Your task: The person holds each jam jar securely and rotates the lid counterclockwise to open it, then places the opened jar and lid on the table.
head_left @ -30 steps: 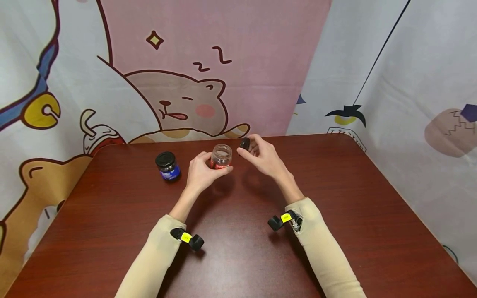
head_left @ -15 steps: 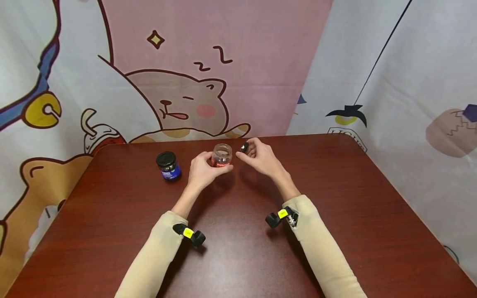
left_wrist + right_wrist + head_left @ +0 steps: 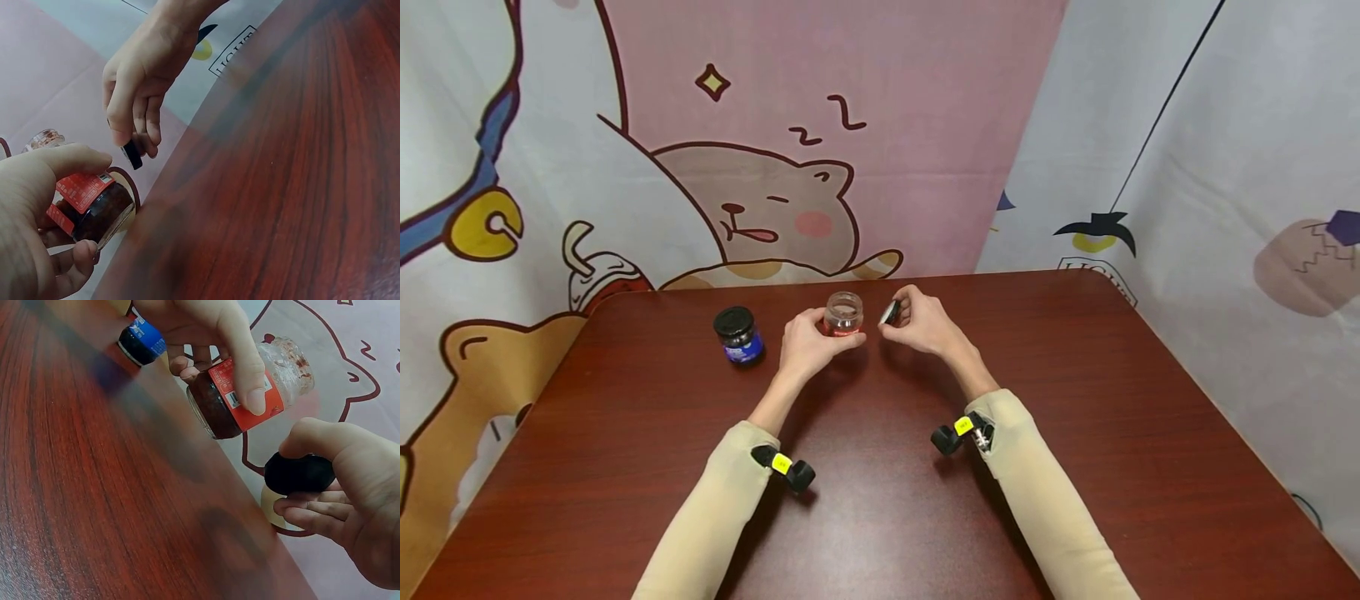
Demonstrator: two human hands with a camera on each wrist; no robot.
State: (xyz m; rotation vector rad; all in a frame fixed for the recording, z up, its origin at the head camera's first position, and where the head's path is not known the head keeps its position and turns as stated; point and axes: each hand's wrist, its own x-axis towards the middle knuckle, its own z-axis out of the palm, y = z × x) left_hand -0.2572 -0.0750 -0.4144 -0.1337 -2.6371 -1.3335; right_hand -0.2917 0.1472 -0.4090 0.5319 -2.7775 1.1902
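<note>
My left hand (image 3: 808, 343) grips a glass jar (image 3: 844, 315) with a red label, thumb on one side and fingers round the other. The jar is uncovered; in the right wrist view, dark contents fill the lower part of this jar (image 3: 215, 403) and reddish residue clings inside its neck. Just to the right, my right hand (image 3: 925, 323) pinches a black jar lid (image 3: 891, 312) between thumb and fingers. The lid is tilted on edge, its pale inner side turned toward the jar, a small gap apart from it. In the right wrist view the lid's black top (image 3: 300, 474) shows.
A second jar (image 3: 739, 336), with a black lid and blue label, stands upright on the brown wooden table (image 3: 880, 467) left of my left hand. A printed cloth (image 3: 925, 125) hangs behind the table's far edge. Each sleeve carries a black wrist camera.
The right hand has lowered slightly and turned the lid, so its pale inner side now shows. The left hand and the red-labelled jar have stayed almost still.
</note>
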